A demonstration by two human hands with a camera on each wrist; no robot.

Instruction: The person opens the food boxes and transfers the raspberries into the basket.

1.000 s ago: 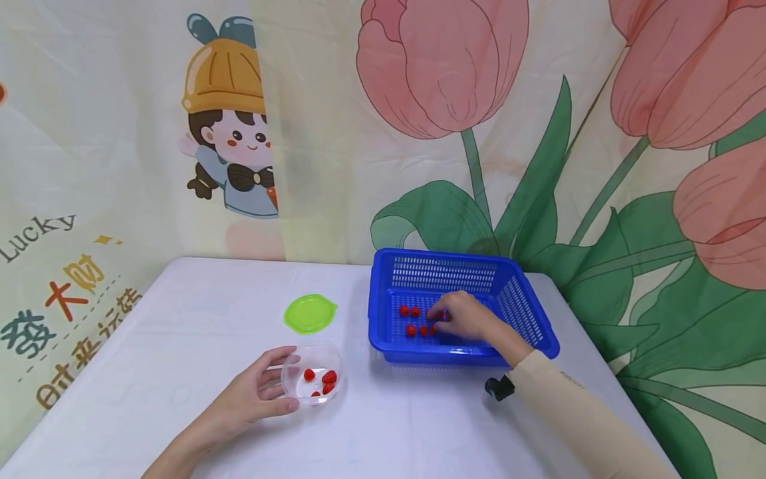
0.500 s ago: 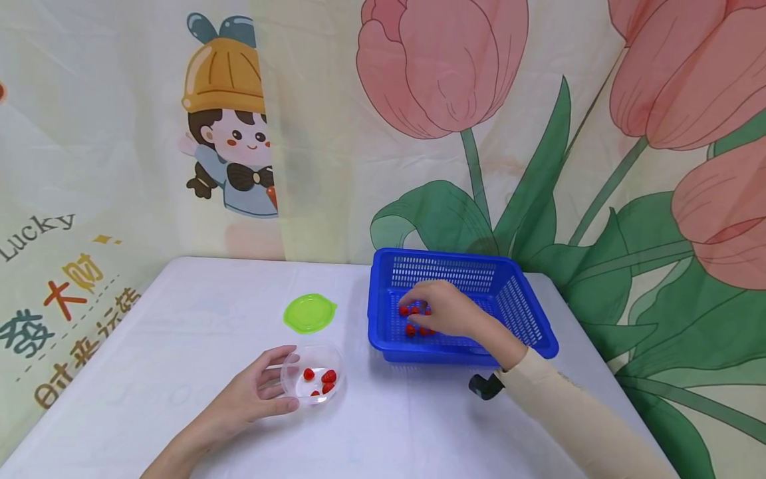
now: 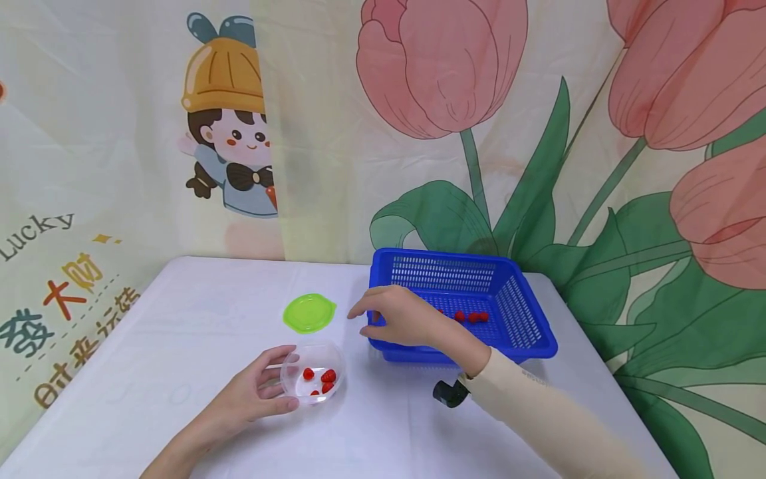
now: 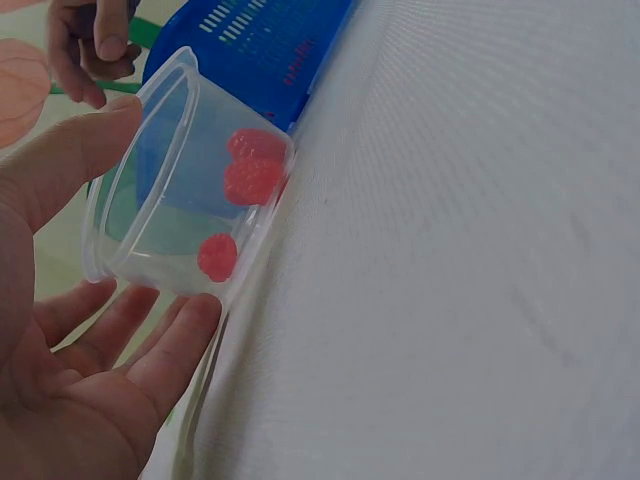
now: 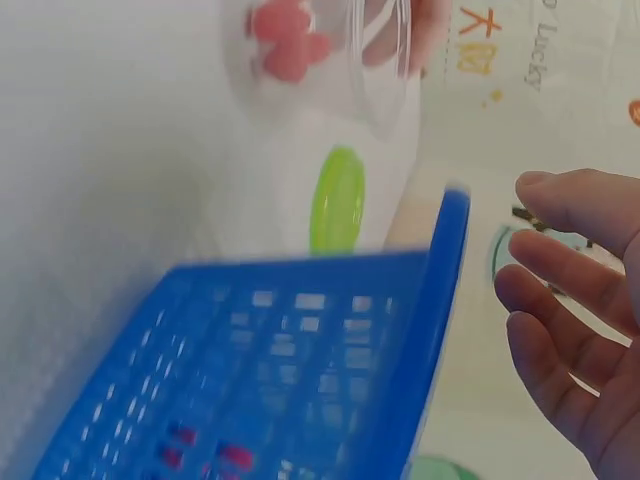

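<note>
In the head view my left hand (image 3: 242, 396) holds a clear plastic cup (image 3: 316, 357) from its left side, thumb and fingers around the wall. Several raspberries (image 3: 328, 376) lie in the cup's bottom. The left wrist view shows the thumb at the cup's rim (image 4: 175, 150) and fingertips against its side. My right hand (image 3: 397, 316) hovers over the left wall of a blue plastic basket (image 3: 443, 263), fingers loosely bent and parted. Nothing shows between them in the right wrist view. Red raspberries (image 3: 459, 316) sit on the basket floor; the hand hides others.
A light green lid (image 3: 309, 313) lies on the white-covered table (image 3: 227, 299) behind the cup, left of the basket. A black wrist camera (image 3: 451, 394) hangs below the right sleeve. A printed curtain (image 3: 323, 133) stands behind the table.
My right hand has moved left from inside the basket to over its left wall, uncovering raspberries on the right. The left hand and the cup have stayed in place.
</note>
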